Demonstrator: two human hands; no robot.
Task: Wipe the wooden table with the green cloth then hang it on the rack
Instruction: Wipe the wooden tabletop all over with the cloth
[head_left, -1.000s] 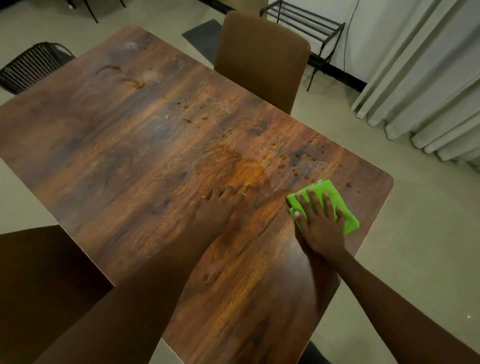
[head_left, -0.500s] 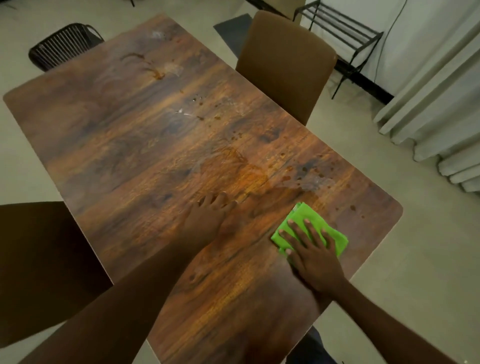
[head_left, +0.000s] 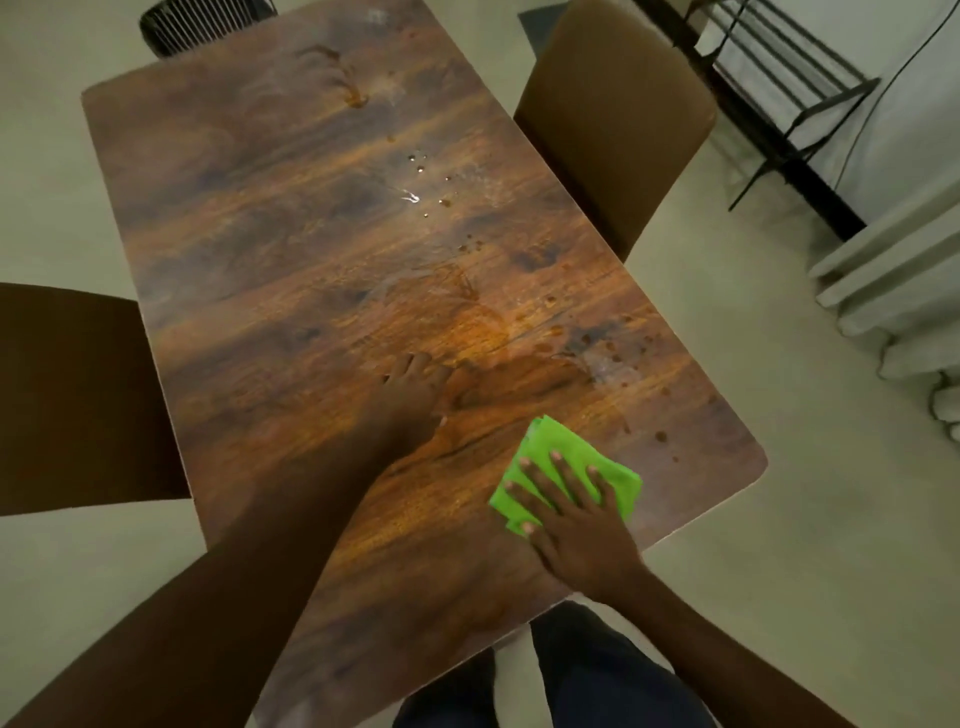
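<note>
Now, head view, looking down the length of the wooden table (head_left: 291, 249) from its near short edge.

Your right hand (head_left: 582, 540) lies palm-down on the green cloth (head_left: 556, 452). Fingers straight and spread, tips pressing the fabric flat; the thumb reaches out along the cloth's left side. Nothing is pinched or gathered.

The cloth is bunched into a rough folded pad. It sits on the tabletop close to the near short edge, toward the right-hand corner but short of it. About half of it shows beyond your fingertips.

Your left hand (head_left: 410, 400) rests flat on the bare wood, left of the cloth and farther from the near edge, apart from it. Fingers point away from you and lie close together; the light is dim there, so the finer detail cannot be told.

Dark spots and a dull smear (head_left: 597, 343) mark the wood beyond the cloth, near the right long edge. Shiny droplets (head_left: 421, 182) sit around the middle of the table. A brown streak (head_left: 353, 96) shows toward the far end.

A tan chair (head_left: 618, 119) stands against the right long edge. A dark chair (head_left: 72, 400) stands at the left long edge, and a black wire chair (head_left: 202, 23) at the far end. The black rack (head_left: 779, 93) stands on the floor by the wall, well beyond the tan chair. Pale curtains (head_left: 893, 291) hang at the right. Your dark trousers (head_left: 597, 675) show below the near edge.
</note>
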